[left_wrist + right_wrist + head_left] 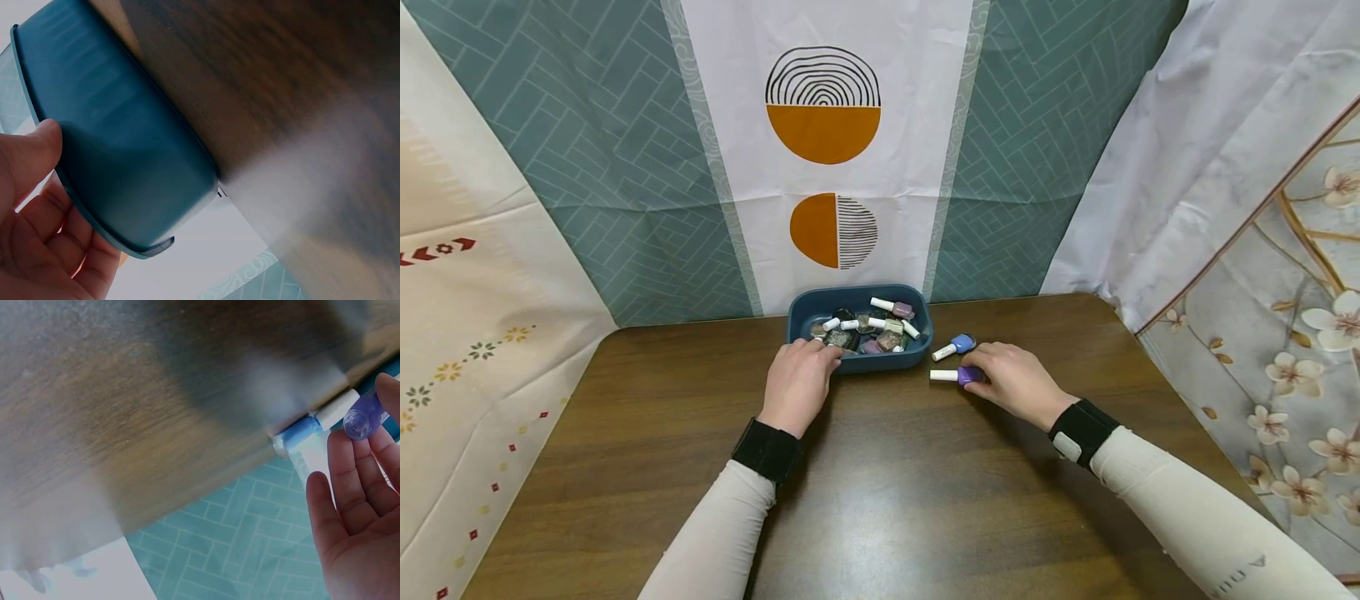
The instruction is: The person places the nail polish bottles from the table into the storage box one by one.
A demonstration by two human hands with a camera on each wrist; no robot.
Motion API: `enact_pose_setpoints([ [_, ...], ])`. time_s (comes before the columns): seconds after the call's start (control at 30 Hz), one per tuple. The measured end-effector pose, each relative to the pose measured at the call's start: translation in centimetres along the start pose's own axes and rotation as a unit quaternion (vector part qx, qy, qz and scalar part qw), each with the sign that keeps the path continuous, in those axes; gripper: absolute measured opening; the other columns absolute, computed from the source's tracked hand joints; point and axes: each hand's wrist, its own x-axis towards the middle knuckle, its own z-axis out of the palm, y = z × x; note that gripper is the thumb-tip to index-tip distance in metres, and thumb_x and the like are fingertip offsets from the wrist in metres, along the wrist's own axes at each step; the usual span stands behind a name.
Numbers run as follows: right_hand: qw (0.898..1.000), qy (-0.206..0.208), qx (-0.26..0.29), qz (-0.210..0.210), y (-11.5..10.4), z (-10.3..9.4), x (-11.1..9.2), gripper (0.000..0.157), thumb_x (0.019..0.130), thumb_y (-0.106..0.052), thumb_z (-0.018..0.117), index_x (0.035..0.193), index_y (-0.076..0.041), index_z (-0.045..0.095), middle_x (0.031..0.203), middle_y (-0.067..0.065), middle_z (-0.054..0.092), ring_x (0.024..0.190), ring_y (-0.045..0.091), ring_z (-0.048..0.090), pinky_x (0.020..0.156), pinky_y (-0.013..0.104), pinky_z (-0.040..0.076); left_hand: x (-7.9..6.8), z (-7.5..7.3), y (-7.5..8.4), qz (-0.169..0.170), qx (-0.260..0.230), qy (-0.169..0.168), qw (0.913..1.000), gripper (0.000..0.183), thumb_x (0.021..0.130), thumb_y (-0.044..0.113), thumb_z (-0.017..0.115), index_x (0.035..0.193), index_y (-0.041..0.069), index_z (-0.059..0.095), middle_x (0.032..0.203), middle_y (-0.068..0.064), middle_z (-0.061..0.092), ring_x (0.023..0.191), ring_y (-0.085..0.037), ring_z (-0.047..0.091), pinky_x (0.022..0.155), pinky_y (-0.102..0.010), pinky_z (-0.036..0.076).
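Note:
A dark blue plastic bin (pixel 859 364) stands at the back of the table, holding several nail polish bottles with white caps. My left hand (pixel 800 375) grips its near left rim; in the left wrist view the thumb (pixel 49 140) presses the outer wall and the fingers reach over the edge. Right of the bin, my right hand (pixel 1011 379) pinches a purple nail polish bottle (pixel 967 376) between thumb and fingers, its white cap pointing left. Just behind it a blue nail polish bottle (pixel 962 342) lies on its side, apart from the hand in the right wrist view.
The brown wooden table (pixel 865 492) extends toward me and to both sides. A patterned teal and white curtain (pixel 850 175) hangs right behind its back edge. Cloths with printed designs hang at the left and the right.

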Motion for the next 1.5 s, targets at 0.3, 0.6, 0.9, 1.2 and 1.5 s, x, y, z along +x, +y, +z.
enact_pose_setpoints([
  [0.3, 1.0, 0.006, 0.006, -0.013, -1.0, -0.7, -0.2, 0.039, 0.088, -0.023, 0.098, 0.12, -0.008, 0.081, 0.114, 0.005, 0.078, 0.103, 0.024, 0.071, 0.096, 0.047, 0.061, 0.0, -0.1, 0.0, -0.002, -0.005, 0.002, 1.0, 0.015, 0.104, 0.012, 0.08, 0.117, 0.008, 0.085, 0.102, -0.009, 0.081, 0.093, -0.03, 0.068, 0.092, -0.048, 0.056],
  [0.6, 1.0, 0.011, 0.012, -0.023, -2.0, -1.4, 0.0, 0.04, 0.086, -0.023, 0.099, 0.12, -0.01, 0.08, 0.115, 0.004, 0.078, 0.104, 0.024, 0.071, 0.099, 0.048, 0.06, 0.1, -0.2, 0.1, -0.012, -0.006, -0.01, 0.9999, 0.016, 0.104, 0.014, 0.079, 0.119, 0.008, 0.085, 0.102, -0.01, 0.081, 0.091, -0.03, 0.067, 0.092, -0.047, 0.056],
  [0.9, 0.999, 0.014, 0.016, -0.033, -3.2, -2.2, 0.7, 0.041, 0.085, -0.023, 0.1, 0.12, -0.011, 0.081, 0.114, 0.003, 0.078, 0.1, 0.022, 0.071, 0.096, 0.046, 0.062, 0.0, -0.2, 0.1, -0.011, -0.006, -0.007, 0.9999, 0.016, 0.105, 0.014, 0.079, 0.118, 0.008, 0.085, 0.102, -0.01, 0.08, 0.091, -0.03, 0.067, 0.092, -0.047, 0.056],
  [1.2, 0.999, 0.025, 0.013, -0.044, -4.0, -2.4, 1.1, 0.04, 0.085, -0.02, 0.1, 0.119, -0.011, 0.082, 0.112, 0.002, 0.078, 0.098, 0.021, 0.07, 0.093, 0.044, 0.062, 0.0, -0.3, 0.1, -0.007, -0.008, -0.003, 0.9999, 0.015, 0.104, 0.013, 0.079, 0.117, 0.008, 0.085, 0.101, -0.009, 0.08, 0.092, -0.03, 0.068, 0.092, -0.048, 0.056],
  [1.5, 0.998, 0.036, 0.01, -0.045, -4.6, -2.6, 1.6, 0.04, 0.085, -0.02, 0.1, 0.119, -0.01, 0.082, 0.11, 0.003, 0.077, 0.098, 0.021, 0.07, 0.091, 0.042, 0.062, 0.0, -0.2, 0.1, -0.009, -0.007, -0.01, 0.9999, 0.015, 0.104, 0.012, 0.079, 0.118, 0.009, 0.085, 0.103, -0.009, 0.08, 0.094, -0.03, 0.068, 0.092, -0.047, 0.056],
])
